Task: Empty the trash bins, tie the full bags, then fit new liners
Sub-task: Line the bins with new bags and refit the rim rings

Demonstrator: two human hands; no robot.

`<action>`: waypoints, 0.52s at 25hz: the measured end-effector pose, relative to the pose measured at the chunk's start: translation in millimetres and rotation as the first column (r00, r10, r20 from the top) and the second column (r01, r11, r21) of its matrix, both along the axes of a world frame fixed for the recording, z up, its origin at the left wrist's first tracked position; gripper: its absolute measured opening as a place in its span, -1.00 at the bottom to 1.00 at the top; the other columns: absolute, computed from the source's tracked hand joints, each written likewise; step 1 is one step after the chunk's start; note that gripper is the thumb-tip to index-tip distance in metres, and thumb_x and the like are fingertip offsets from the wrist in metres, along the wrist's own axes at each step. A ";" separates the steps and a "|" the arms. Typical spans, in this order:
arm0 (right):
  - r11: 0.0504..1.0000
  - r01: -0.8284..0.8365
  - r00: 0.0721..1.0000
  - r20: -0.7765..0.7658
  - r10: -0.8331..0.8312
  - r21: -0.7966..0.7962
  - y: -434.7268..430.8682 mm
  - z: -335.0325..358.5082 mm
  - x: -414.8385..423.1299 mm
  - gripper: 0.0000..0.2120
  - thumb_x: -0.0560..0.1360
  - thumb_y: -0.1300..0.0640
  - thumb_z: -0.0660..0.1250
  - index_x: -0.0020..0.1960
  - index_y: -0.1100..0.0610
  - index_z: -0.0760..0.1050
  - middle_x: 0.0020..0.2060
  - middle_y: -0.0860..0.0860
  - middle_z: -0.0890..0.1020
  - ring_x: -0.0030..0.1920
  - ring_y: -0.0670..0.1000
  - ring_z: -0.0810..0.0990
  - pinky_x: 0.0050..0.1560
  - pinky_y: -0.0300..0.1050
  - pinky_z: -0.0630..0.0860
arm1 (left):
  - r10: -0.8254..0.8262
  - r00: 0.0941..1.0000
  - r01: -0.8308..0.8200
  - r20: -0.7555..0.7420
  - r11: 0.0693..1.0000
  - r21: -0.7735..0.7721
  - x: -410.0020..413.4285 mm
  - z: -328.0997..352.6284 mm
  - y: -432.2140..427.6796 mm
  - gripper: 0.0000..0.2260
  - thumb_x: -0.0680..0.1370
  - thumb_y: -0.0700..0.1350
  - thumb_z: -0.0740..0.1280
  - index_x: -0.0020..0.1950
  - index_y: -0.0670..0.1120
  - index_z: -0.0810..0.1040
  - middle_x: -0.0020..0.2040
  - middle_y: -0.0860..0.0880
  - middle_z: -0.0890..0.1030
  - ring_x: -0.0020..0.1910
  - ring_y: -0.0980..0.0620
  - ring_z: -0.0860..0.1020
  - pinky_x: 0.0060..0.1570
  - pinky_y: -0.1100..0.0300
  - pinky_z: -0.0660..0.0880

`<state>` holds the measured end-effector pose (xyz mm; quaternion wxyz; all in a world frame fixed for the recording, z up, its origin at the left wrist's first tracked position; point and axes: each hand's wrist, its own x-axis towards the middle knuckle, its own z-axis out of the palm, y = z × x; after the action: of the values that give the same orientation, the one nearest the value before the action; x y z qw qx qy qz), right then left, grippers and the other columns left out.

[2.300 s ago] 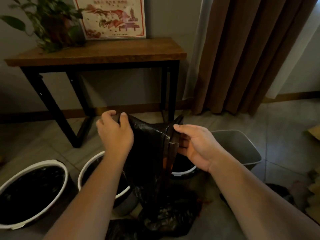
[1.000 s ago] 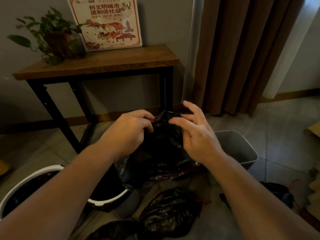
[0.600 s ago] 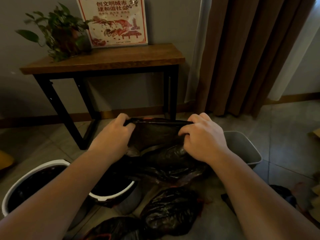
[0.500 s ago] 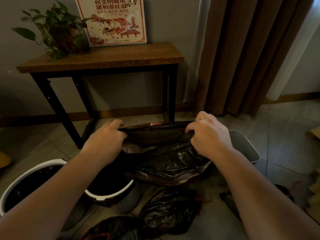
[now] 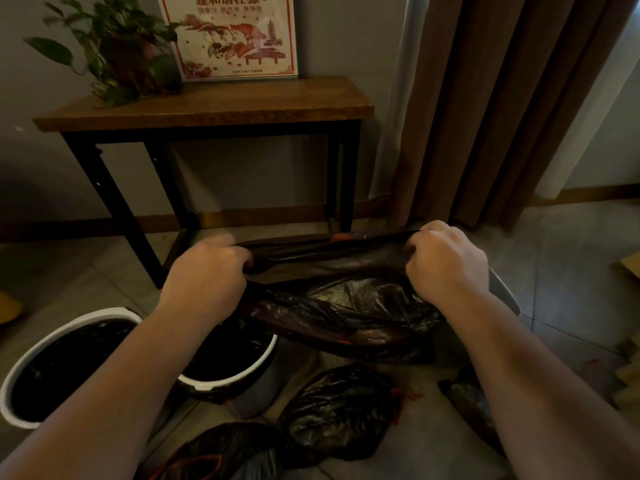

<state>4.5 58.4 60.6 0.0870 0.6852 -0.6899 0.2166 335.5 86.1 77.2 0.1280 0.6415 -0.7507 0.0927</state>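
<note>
A black bin liner [image 5: 346,306] is stretched wide between both hands above the floor. My left hand [image 5: 204,275] grips its left edge and my right hand [image 5: 446,265] grips its right edge, both with curled fingers. The liner hangs over a grey rectangular bin [image 5: 504,292], mostly hidden behind my right hand and the bag. Two round white-rimmed bins [image 5: 69,327] [image 5: 235,381] with black liners stand at the lower left. Full black bags [image 5: 339,410] [image 5: 221,455] lie on the floor in front.
A wooden console table [image 5: 207,105] with black legs stands against the wall, holding a plant [image 5: 117,53] and a poster [image 5: 235,32]. Brown curtains [image 5: 502,98] hang at the right. Another dark bag [image 5: 467,400] lies under my right forearm. Cardboard [image 5: 630,268] sits at the far right.
My hands moved apart, pulling the liner's opening from a bunched hold into a wide horizontal stretch. The liner dropped lower, toward the grey bin.
</note>
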 end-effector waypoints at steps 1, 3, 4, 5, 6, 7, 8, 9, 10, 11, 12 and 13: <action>1.000 0.018 1.000 -0.008 -0.018 -0.008 -0.1 -1.3 2.6 -0.90 0.55 0.13 0.41 -0.01 -0.04 0.67 -0.03 -0.05 0.61 -0.13 0.03 0.56 -0.27 -0.12 0.34 | -0.010 1.000 0.010 0.004 0.999 0.039 -1.6 -4.4 -0.6 -0.77 0.55 -0.24 0.33 0.08 -0.05 0.74 0.03 -0.01 0.54 0.00 -0.07 0.56 -0.02 -0.04 0.61; 0.998 0.053 0.998 -0.016 -0.053 -0.023 -0.5 -3.0 6.3 -0.87 0.59 0.11 0.37 -0.13 -0.03 0.57 -0.26 -0.12 0.50 -0.35 -0.04 0.45 -0.39 -0.18 0.22 | -0.015 0.998 0.020 -0.053 0.995 0.097 -6.2 -12.9 -2.4 -0.75 0.58 -0.22 0.30 0.14 -0.07 0.73 0.07 -0.01 0.48 0.07 -0.07 0.52 0.06 -0.01 0.57; 0.997 0.067 0.997 -0.025 -0.068 -0.028 -0.6 -4.1 7.3 -0.81 0.59 0.09 0.37 -0.19 -0.04 0.48 -0.31 -0.15 0.45 -0.40 -0.08 0.39 -0.42 -0.20 0.17 | -0.006 0.995 0.017 -0.104 0.995 0.103 -10.5 -15.8 -1.9 -0.75 0.58 -0.21 0.29 0.12 -0.09 0.73 0.05 -0.02 0.48 0.05 -0.07 0.52 0.06 0.00 0.56; 0.997 0.070 0.997 -0.037 -0.070 -0.016 -1.4 -5.4 6.8 -0.76 0.59 0.07 0.38 -0.22 -0.06 0.42 -0.35 -0.16 0.42 -0.42 -0.11 0.36 -0.43 -0.21 0.15 | 0.011 0.987 0.004 -0.159 0.996 0.091 -15.4 -18.0 -0.9 -0.77 0.58 -0.18 0.28 0.07 -0.10 0.74 0.00 -0.01 0.49 0.00 -0.05 0.53 0.01 0.01 0.56; 0.998 0.065 0.997 -0.045 -0.065 0.012 -2.4 -6.9 6.7 -0.73 0.57 0.06 0.41 -0.22 -0.08 0.37 -0.36 -0.15 0.42 -0.42 -0.13 0.36 -0.44 -0.21 0.14 | 0.033 0.977 -0.020 -0.212 0.998 0.065 -20.3 -18.6 1.0 -0.79 0.58 -0.12 0.29 -0.01 -0.09 0.73 -0.06 0.00 0.50 -0.09 -0.01 0.53 -0.07 0.03 0.56; 0.997 0.062 0.997 -0.048 -0.060 0.037 -4.0 -9.8 6.2 -0.69 0.54 0.08 0.44 -0.21 -0.09 0.33 -0.36 -0.14 0.43 -0.42 -0.12 0.38 -0.45 -0.20 0.15 | 0.048 0.966 -0.044 -0.253 0.999 0.023 -24.9 -18.2 2.5 -0.79 0.58 -0.05 0.30 -0.11 -0.07 0.71 -0.13 0.01 0.51 -0.18 0.02 0.52 -0.17 0.04 0.53; 0.996 0.052 0.998 -0.028 -0.050 0.067 -5.0 -11.4 6.1 -0.66 0.52 0.13 0.46 -0.20 -0.10 0.31 -0.33 -0.13 0.44 -0.40 -0.11 0.39 -0.46 -0.19 0.18 | 0.062 0.960 -0.072 -0.274 0.997 -0.028 -28.7 -16.3 3.7 -0.76 0.58 0.01 0.31 -0.20 -0.05 0.67 -0.20 0.03 0.50 -0.25 0.05 0.51 -0.26 0.07 0.49; 0.993 0.037 0.999 0.004 -0.037 0.113 -6.2 -13.3 5.4 -0.67 0.50 0.18 0.47 -0.16 -0.09 0.33 -0.29 -0.11 0.45 -0.37 -0.09 0.41 -0.44 -0.18 0.21 | 0.069 0.962 -0.094 -0.263 0.992 -0.084 -31.1 -14.3 4.2 -0.72 0.59 0.05 0.33 -0.26 -0.05 0.62 -0.24 0.04 0.50 -0.30 0.05 0.50 -0.31 0.09 0.45; 0.986 0.020 0.999 0.031 -0.025 0.163 -7.2 -14.0 4.2 -0.72 0.50 0.21 0.47 -0.06 -0.07 0.42 -0.20 -0.10 0.48 -0.31 -0.08 0.43 -0.40 -0.18 0.27 | 0.077 0.972 -0.109 -0.220 0.985 -0.137 -32.6 -11.3 4.6 -0.71 0.60 0.05 0.34 -0.27 -0.04 0.60 -0.26 0.03 0.52 -0.31 0.04 0.51 -0.32 0.11 0.43; 0.978 0.009 0.998 0.064 -0.023 0.210 -9.6 -14.1 2.9 -0.70 0.50 0.23 0.48 0.14 -0.04 0.50 -0.08 -0.06 0.50 -0.22 -0.06 0.45 -0.33 -0.17 0.35 | 0.083 0.983 -0.112 -0.163 0.977 -0.179 -31.8 -9.8 3.3 -0.74 0.61 0.00 0.37 -0.26 -0.05 0.60 -0.26 0.02 0.54 -0.30 0.00 0.54 -0.31 0.11 0.44; 0.963 0.012 0.996 0.084 -0.036 0.269 -11.9 -13.5 1.8 -0.58 0.51 0.24 0.47 0.31 -0.03 0.51 0.06 -0.02 0.50 -0.14 -0.02 0.47 -0.25 -0.15 0.42 | 0.086 0.991 -0.105 -0.104 0.975 -0.194 -29.7 -8.2 1.8 -0.81 0.59 -0.09 0.41 -0.22 -0.06 0.62 -0.24 0.01 0.56 -0.28 -0.05 0.57 -0.30 0.10 0.46; 0.949 0.012 0.995 0.095 -0.044 0.314 -12.6 -13.1 1.3 -0.54 0.53 0.24 0.47 0.38 -0.04 0.53 0.14 0.01 0.45 -0.11 0.00 0.49 -0.21 -0.13 0.46 | 0.084 0.995 -0.093 -0.060 0.980 -0.178 -26.5 -7.3 0.5 -0.89 0.56 -0.18 0.43 -0.17 -0.05 0.65 -0.20 0.00 0.56 -0.25 -0.08 0.59 -0.29 0.09 0.49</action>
<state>5.8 45.8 47.5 -0.0547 0.6687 -0.7286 0.1375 309.0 86.6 69.8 0.2011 0.6623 -0.7062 0.1490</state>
